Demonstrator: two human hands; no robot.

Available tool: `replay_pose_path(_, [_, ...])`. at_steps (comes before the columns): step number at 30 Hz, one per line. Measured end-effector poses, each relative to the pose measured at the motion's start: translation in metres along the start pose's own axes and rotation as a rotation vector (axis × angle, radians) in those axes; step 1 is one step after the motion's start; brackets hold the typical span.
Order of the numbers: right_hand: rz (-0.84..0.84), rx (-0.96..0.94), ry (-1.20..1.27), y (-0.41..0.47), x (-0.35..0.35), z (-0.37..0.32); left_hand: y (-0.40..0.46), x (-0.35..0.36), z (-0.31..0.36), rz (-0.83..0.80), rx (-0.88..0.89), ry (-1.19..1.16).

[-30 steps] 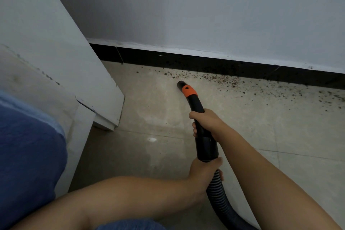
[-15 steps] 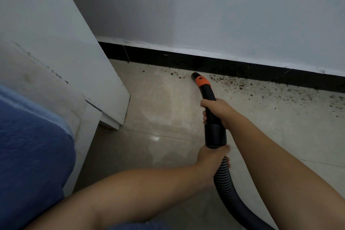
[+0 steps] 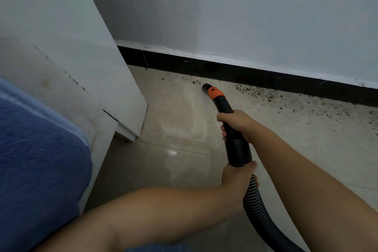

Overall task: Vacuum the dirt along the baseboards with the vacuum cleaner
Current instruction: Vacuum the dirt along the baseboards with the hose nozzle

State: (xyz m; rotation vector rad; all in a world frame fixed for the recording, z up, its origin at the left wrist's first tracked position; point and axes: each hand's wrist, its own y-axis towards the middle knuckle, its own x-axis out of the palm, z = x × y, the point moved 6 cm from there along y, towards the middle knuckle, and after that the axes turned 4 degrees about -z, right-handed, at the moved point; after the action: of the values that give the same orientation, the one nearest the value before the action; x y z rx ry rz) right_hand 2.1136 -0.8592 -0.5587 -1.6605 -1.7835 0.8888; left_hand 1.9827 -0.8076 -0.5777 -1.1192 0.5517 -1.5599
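Note:
A black vacuum wand (image 3: 238, 149) with an orange collar (image 3: 215, 92) points at the floor close to the black baseboard (image 3: 255, 77). Its open nozzle tip (image 3: 205, 87) sits beside a few crumbs. My right hand (image 3: 235, 124) grips the wand's middle. My left hand (image 3: 238, 180) grips the ribbed hose (image 3: 255, 206) just below the wand's wide cuff. Dark dirt (image 3: 266, 94) is scattered along the baseboard to the right of the nozzle, thinning out toward the right edge.
A white cabinet panel (image 3: 86, 63) stands on the left, its lower corner near the floor. Blue fabric (image 3: 36, 159) fills the lower left. Beige floor tiles (image 3: 180, 125) lie in front of the white wall (image 3: 245, 12).
The nozzle has travelled from out on the floor toward the baseboard. The dirt patch just right of the nozzle tip has thinned. Both hands keep their grips.

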Motion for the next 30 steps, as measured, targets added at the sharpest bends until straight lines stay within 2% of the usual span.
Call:
replay_pose_path(9, [0.036,-0.022,-0.033,0.014,-0.004,-0.017,0.009,0.001,0.023,-0.055,-0.053,0.000])
replay_pose_path(19, [-0.069,-0.011,-0.129,0.021,0.012,-0.024,0.010,-0.001,0.022,0.012,-0.033,-0.075])
replay_pose_path(30, [-0.080,-0.042,-0.166,0.041,0.019,-0.047,0.019,-0.005,0.048,0.044,0.004,-0.124])
